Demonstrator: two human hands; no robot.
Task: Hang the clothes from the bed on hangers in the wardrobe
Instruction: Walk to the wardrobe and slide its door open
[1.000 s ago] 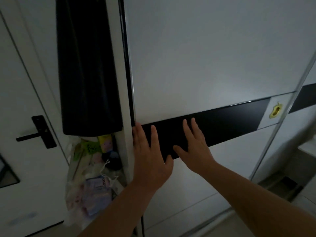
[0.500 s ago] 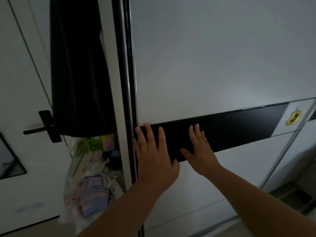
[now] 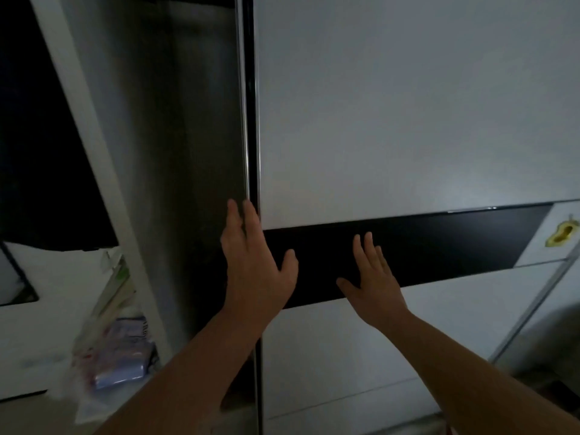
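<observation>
A white sliding wardrobe door [image 3: 408, 105] with a black horizontal band [image 3: 439, 246] fills the right of the view. My left hand [image 3: 254, 265] lies flat at the door's left edge, fingers spread, its fingertips over the metal edge strip. My right hand [image 3: 373, 281] presses flat on the black band, fingers apart. Left of the door edge a dark gap [image 3: 188, 152] shows the wardrobe's inside; no clothes or hangers can be made out in it.
A black garment [image 3: 47, 152] hangs at the far left beside a white frame post [image 3: 103, 171]. A plastic bag with packets [image 3: 116, 350] sits low on the left. A yellow recessed handle [image 3: 561, 232] is on the door at the right.
The door has slid to the right under both hands, and a dark gap into the wardrobe has opened at its left edge. The view has shifted right.
</observation>
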